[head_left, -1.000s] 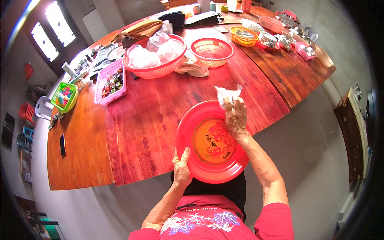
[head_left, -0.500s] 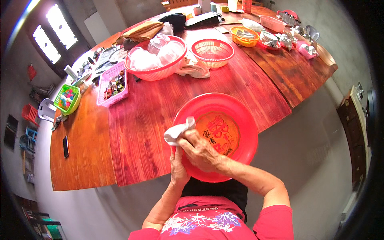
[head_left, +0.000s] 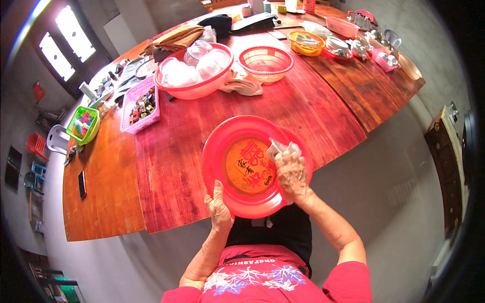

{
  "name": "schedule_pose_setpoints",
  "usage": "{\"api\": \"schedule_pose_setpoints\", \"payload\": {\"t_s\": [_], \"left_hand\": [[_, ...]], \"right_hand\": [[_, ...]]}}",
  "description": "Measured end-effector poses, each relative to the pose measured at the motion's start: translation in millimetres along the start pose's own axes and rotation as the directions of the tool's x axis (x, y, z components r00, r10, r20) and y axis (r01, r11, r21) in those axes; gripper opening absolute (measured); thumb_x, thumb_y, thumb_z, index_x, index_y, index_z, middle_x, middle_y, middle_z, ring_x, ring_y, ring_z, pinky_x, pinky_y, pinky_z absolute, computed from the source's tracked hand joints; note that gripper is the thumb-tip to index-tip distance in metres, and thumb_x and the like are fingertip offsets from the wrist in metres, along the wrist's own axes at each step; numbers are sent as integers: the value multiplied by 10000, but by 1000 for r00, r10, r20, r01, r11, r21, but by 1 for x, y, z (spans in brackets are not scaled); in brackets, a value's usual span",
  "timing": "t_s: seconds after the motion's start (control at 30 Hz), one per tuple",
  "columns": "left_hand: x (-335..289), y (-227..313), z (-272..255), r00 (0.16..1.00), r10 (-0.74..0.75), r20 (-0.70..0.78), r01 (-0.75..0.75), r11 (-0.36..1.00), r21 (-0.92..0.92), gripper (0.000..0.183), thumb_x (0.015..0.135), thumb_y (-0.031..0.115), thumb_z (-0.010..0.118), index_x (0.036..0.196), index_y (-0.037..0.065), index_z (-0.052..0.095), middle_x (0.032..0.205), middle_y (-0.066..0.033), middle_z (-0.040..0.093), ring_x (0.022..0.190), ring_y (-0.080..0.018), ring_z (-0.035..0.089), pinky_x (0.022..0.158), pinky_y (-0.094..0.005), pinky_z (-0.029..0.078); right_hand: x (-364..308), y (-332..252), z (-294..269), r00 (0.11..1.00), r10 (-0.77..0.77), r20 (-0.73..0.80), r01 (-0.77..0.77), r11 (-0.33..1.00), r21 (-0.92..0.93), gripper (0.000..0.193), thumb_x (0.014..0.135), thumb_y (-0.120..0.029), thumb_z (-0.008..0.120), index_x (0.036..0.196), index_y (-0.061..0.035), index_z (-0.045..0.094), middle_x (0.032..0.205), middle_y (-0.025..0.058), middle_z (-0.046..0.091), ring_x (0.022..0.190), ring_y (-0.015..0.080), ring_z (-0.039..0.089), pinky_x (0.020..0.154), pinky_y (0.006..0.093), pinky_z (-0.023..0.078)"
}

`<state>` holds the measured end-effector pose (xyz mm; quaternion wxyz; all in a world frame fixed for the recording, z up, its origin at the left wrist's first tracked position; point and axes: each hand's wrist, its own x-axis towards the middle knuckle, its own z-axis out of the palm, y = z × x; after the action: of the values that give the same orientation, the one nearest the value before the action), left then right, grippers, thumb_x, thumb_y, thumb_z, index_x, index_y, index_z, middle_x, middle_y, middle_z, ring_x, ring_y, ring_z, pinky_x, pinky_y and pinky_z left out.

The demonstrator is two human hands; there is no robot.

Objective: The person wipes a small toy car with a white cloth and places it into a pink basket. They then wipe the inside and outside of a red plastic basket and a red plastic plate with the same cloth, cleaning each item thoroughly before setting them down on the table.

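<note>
A round red plastic basin (head_left: 222,139), with a gold disc and dark and red markings in its middle, is tilted toward me at the table's near edge. My left hand (head_left: 221,208) grips its lower left rim, the thumb up along the inner side and the other fingers hidden behind. On the opposite side, my right hand (head_left: 293,177) is closed on a white cloth (head_left: 276,148), pressed to the inner right wall. Past that hand another curved red edge (head_left: 295,139) shows behind the basin; whether it is a separate piece I cannot tell.
On the wooden table (head_left: 177,177) stand a red basket (head_left: 177,91) of clear plastic bowls, a second red basket (head_left: 266,73), a pink basket (head_left: 136,123), a green basket (head_left: 91,132) and a phone (head_left: 82,185). An orange basket (head_left: 305,50) and stacked dishes (head_left: 337,44) lie at the far right.
My right hand has carried the cloth from the basin's left rim across to its right side. The basin has shifted left and turned slightly; my left hand still holds its lower left rim.
</note>
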<state>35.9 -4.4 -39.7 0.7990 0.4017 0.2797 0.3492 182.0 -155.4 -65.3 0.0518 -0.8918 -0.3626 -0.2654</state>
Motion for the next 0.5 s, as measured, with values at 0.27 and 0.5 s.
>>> {"api": "schedule_pose_setpoints", "payload": {"t_s": [0.27,0.5], "left_hand": [[6,-2,11,999,15,33,-9,988,-152,435,955,219,575,1330,71,409,1166,-89,566,1044,-164,565,883,-318,477],[10,13,0,999,2,-45,-6,995,-96,363,969,258,537,1269,67,466,1111,-82,601,982,-196,602,856,-364,503]], "right_hand": [[12,-82,-64,988,-156,-21,127,711,691,374,817,-116,514,1181,-28,519,1097,181,542,1030,358,539,968,506,406],[-5,-77,-75,915,-371,-155,380,668,640,305,805,-185,577,1064,-24,588,1042,162,577,1023,355,572,901,489,457]]}}
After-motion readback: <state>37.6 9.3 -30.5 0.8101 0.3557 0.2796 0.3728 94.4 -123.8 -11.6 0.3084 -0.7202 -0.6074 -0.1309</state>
